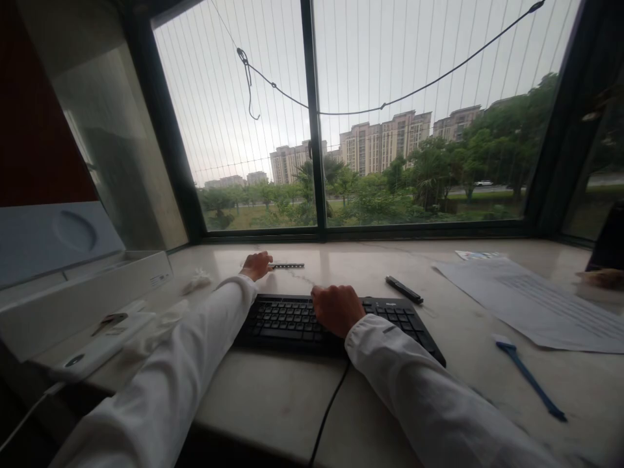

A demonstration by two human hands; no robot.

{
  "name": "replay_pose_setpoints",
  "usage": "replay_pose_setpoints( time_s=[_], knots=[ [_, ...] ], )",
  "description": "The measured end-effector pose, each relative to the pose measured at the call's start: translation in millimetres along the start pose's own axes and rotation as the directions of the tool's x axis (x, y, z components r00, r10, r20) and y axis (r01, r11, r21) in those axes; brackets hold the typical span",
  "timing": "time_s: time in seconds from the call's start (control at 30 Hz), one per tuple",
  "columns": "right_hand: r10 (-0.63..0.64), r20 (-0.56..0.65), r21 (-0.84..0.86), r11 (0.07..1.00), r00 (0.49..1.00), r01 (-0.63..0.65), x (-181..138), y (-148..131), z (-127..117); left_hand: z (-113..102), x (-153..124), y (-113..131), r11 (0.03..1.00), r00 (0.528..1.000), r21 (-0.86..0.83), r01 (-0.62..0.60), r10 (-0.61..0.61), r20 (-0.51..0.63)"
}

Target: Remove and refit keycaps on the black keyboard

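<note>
My left hand (255, 265) reaches beyond the black keyboard (287, 320) and closes its fingers on the end of a thin dark strip (287, 265) lying on the pale stone sill. My right hand (337, 309) rests curled on the middle of the keyboard, fingers bent down over the keys; nothing shows in it. Both arms wear white sleeves. The keyboard's cable (330, 406) runs down toward me over the sill edge.
An open white box (82, 296) and a flat white device (104, 342) sit at left. A crumpled tissue (196, 281) lies near the left hand. A black pen (403, 290), paper sheets (536, 302) and a blue tool (529, 377) lie at right. A window stands behind.
</note>
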State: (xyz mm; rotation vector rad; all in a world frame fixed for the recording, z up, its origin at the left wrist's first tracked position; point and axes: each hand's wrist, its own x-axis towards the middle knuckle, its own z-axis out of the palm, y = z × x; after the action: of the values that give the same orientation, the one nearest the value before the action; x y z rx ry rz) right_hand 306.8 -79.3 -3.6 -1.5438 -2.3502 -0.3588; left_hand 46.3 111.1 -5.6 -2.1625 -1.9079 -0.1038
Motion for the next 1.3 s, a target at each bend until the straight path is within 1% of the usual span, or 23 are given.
replay_pose_setpoints(
  time_s=[0.13,0.27,0.37,0.47,0.57,0.7,0.73,0.8,0.83,0.93,0.97,1.07,1.1,1.2,1.3],
  knots=[
    [-0.001,-0.012,0.012,1.000,1.000,0.002,0,1,2,7,4,5,0.991,0.993,0.064,-0.115,0.116,-0.005],
    [0.003,-0.007,0.029,1.000,1.000,-0.003,0,1,1,13,4,7,0.982,0.984,0.090,-0.166,0.171,-0.044],
    [0.000,-0.012,0.030,1.000,1.000,0.001,0,1,1,12,1,6,0.977,0.976,0.083,-0.196,0.203,-0.083],
    [-0.008,-0.016,0.016,1.000,1.000,0.008,1,1,1,5,-5,6,0.974,0.964,0.058,-0.219,0.226,-0.142],
    [-0.003,-0.007,0.000,1.000,1.000,0.003,1,0,3,-9,-11,8,0.971,0.945,0.022,-0.237,0.236,-0.224],
    [0.008,-0.006,0.000,1.000,1.000,-0.008,2,0,7,-34,-24,24,0.965,0.916,-0.018,-0.262,0.242,-0.319],
    [0.015,-0.011,0.003,1.000,1.000,-0.014,2,0,8,-41,-29,31,0.960,0.903,-0.034,-0.278,0.250,-0.348],
    [0.046,-0.032,0.006,0.999,0.998,-0.046,3,1,9,-56,-42,48,0.921,0.838,-0.133,-0.367,0.265,-0.477],
    [0.063,-0.045,0.008,0.998,0.997,-0.063,3,2,10,-62,-50,57,0.896,0.808,-0.171,-0.410,0.270,-0.524],
    [0.115,-0.093,0.017,0.993,0.989,-0.114,5,6,10,-73,-76,83,0.815,0.738,-0.244,-0.525,0.294,-0.607],
    [0.137,-0.111,0.014,0.991,0.984,-0.137,5,7,10,-73,-83,89,0.790,0.725,-0.262,-0.554,0.303,-0.618],
    [0.161,-0.141,0.008,0.987,0.977,-0.161,6,10,9,-61,-100,98,0.760,0.708,-0.341,-0.553,0.212,-0.674],
    [0.155,-0.143,0.006,0.988,0.977,-0.156,6,10,9,-55,-103,99,0.745,0.706,-0.357,-0.563,0.210,-0.676],
    [0.135,-0.147,-0.001,0.991,0.980,-0.137,6,14,11,-36,-107,95,0.693,0.694,-0.373,-0.617,0.256,-0.673],
    [0.132,-0.156,0.018,0.991,0.979,-0.131,7,16,15,-28,-109,91,0.666,0.669,-0.376,-0.645,0.253,-0.699]
  ],
)
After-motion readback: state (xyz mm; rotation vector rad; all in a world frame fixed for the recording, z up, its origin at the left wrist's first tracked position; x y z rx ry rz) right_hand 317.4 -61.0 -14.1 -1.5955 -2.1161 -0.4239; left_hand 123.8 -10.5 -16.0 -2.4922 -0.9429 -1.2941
